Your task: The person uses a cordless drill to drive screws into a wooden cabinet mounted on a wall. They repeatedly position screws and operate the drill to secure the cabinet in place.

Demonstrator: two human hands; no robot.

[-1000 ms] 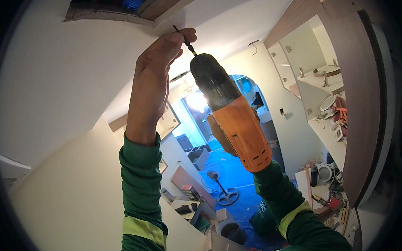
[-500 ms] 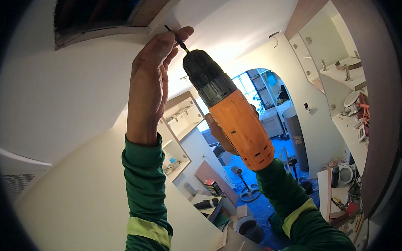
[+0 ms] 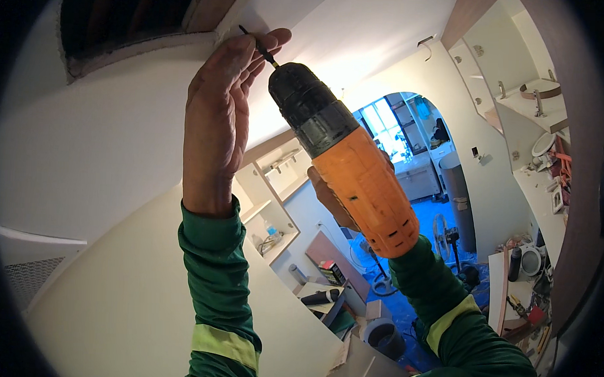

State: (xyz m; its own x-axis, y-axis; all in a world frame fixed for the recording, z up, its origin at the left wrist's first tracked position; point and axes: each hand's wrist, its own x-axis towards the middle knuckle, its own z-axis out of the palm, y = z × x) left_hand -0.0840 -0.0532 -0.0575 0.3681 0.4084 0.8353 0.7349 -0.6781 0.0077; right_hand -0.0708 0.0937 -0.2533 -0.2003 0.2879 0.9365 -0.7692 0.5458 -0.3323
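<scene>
An orange and black cordless drill (image 3: 368,191) points up and to the left toward the ceiling. My right hand (image 3: 329,199) is wrapped around its handle, which is mostly hidden behind the body. From the black chuck sticks a thin dark bit (image 3: 266,55) with a pointed end; whether a screw sits on its tip, I cannot tell. My left hand (image 3: 217,112) is raised beside the chuck, its thumb and fingers closed around the bit. The tip is near the wooden edge of a dark ceiling opening (image 3: 128,23).
A white vent (image 3: 36,265) is at the left. Open wall cabinets (image 3: 275,194) stand behind my arms, with more cabinets (image 3: 513,49) and a cluttered counter (image 3: 538,190) at the right. Blue sheeting (image 3: 417,226) covers the floor below, where a fan (image 3: 443,236) and a grey bucket (image 3: 384,337) stand.
My left hand and the drill have shifted slightly up and left in view, along with the ceiling opening. The room behind has moved to the right. Both grips look the same.
</scene>
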